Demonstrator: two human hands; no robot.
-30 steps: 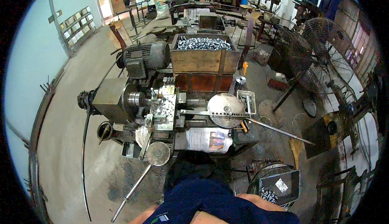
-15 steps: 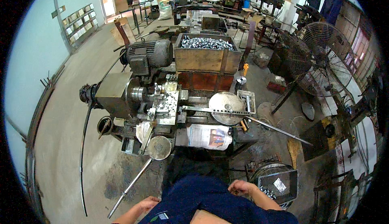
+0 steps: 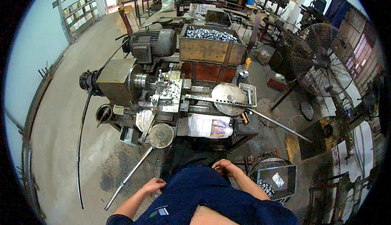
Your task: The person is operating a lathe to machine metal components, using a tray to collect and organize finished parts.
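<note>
- Left hand [image 3: 154, 185] and right hand [image 3: 224, 168] have moved forward along the shirt [image 3: 191, 188] — fingers curled; cannot tell whether either grasps anything;
- Lever [image 3: 129, 178], near the left hand, slants outward from its disc [image 3: 161, 135] — presumably for easy reach;
- Tray [image 3: 288, 178] of metal parts [image 3: 266, 189] lies right of the right hand, probably to keep them handy.

At the view's five o'clock, paper [image 3: 200, 126] lies on the bench [image 3: 245, 131]; chips [image 3: 172, 91] dot its slide [image 3: 175, 82] at ten; the crate [image 3: 203, 53] at twelve bears metal parts [image 3: 211, 34]; the bin [image 3: 291, 186] between four and five bears more parts [image 3: 267, 188] and a pale sheet [image 3: 278, 179]; the floor [image 3: 73, 103] bears a sack [image 3: 166, 0] near twelve.
</note>
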